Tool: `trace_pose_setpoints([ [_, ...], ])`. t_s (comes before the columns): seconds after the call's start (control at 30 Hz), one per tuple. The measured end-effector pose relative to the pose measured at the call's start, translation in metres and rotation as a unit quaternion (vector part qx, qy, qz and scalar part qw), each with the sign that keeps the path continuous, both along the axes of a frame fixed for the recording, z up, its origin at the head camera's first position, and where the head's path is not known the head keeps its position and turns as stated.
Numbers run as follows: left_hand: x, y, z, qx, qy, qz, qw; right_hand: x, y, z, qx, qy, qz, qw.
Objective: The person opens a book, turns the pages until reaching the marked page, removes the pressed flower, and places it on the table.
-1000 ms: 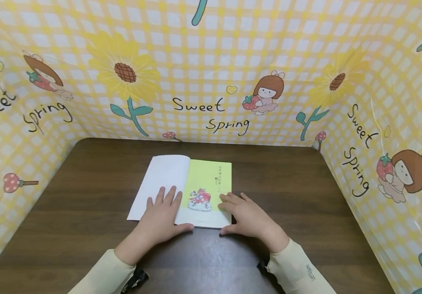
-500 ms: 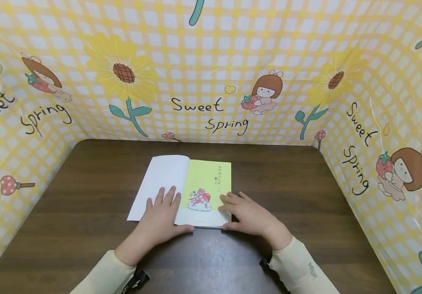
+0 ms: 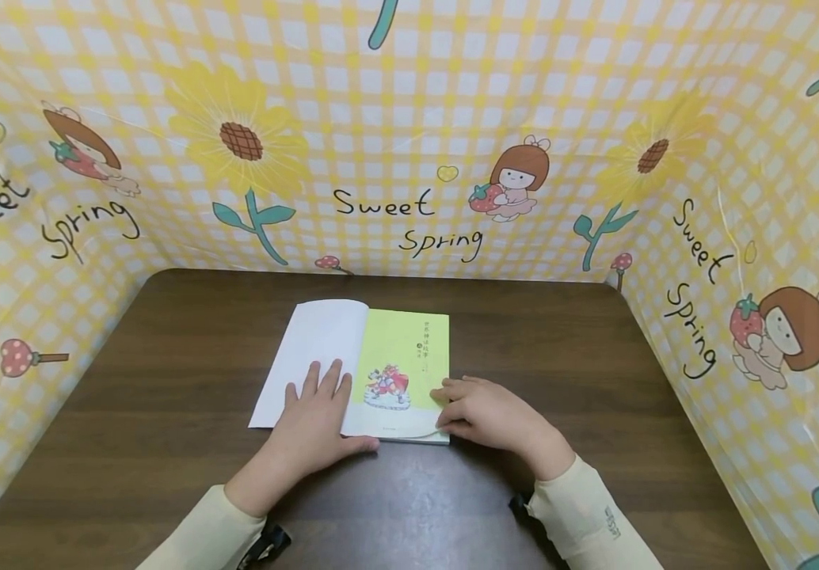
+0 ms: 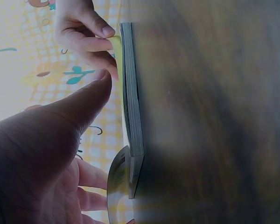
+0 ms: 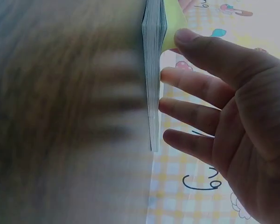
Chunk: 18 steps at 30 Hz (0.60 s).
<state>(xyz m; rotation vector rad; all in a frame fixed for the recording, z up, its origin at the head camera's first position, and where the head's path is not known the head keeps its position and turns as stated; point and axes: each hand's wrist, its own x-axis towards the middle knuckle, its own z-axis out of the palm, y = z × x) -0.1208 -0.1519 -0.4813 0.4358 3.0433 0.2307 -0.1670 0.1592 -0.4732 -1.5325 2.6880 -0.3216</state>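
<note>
An open book (image 3: 398, 340) lies on the brown table, its left leaf blank white and its right page green with a small red-and-white picture. My left hand (image 3: 313, 416) rests with spread fingers on the white leaf, thumb at the lower edge near the spine. At the lower right corner my right hand (image 3: 491, 416) pinches the green page (image 5: 173, 32) between thumb and finger, and that corner curls up off the pages below. In the right wrist view the other right fingers (image 5: 189, 114) reach to the book's side edge.
The wooden table (image 3: 559, 340) surrounds the book on all sides. A yellow checked cloth (image 3: 381, 119) printed with flowers and girls stands as walls behind and at both sides. Black straps (image 3: 267, 545) sit at the sleeve cuffs.
My right hand has drawn its thumb up from the book's lower edge and now pinches the page corner, which has lifted. The left hand has stayed almost still.
</note>
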Motion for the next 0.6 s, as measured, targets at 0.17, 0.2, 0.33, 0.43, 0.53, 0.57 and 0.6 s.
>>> trace_pose_setpoints([
  [0.17, 0.0002, 0.0006, -0.0005, -0.001, 0.004, 0.002, 1.0000, -0.0012, -0.0013, 0.0029, -0.030, -0.060, -0.033, 0.9972],
  [0.2, 0.0001, 0.0006, -0.0007, -0.001, 0.005, 0.003, 1.0000, -0.0011, -0.0015, 0.0038, -0.036, -0.073, -0.043, 0.9958],
  [0.33, 0.0000, 0.0010, -0.0001, 0.002, 0.005, 0.006, 1.0000, -0.0006, -0.0020, 0.0039, -0.051, -0.100, -0.083, 0.9902],
  [0.43, -0.0002, 0.0019, 0.0000, 0.003, 0.005, 0.011, 0.9999, 0.0004, -0.0032, 0.0039, -0.065, -0.112, -0.111, 0.9853],
  [0.53, -0.0009, 0.0027, -0.0002, 0.003, 0.010, 0.015, 0.9998, 0.0012, -0.0045, 0.0036, -0.079, -0.119, -0.133, 0.9807],
  [0.57, -0.0012, 0.0029, -0.0002, 0.003, 0.011, 0.016, 0.9998, 0.0014, -0.0048, 0.0033, -0.084, -0.121, -0.139, 0.9792],
  [0.6, -0.0016, 0.0031, -0.0003, 0.003, 0.013, 0.017, 0.9998, 0.0015, -0.0051, 0.0030, -0.091, -0.123, -0.145, 0.9775],
])
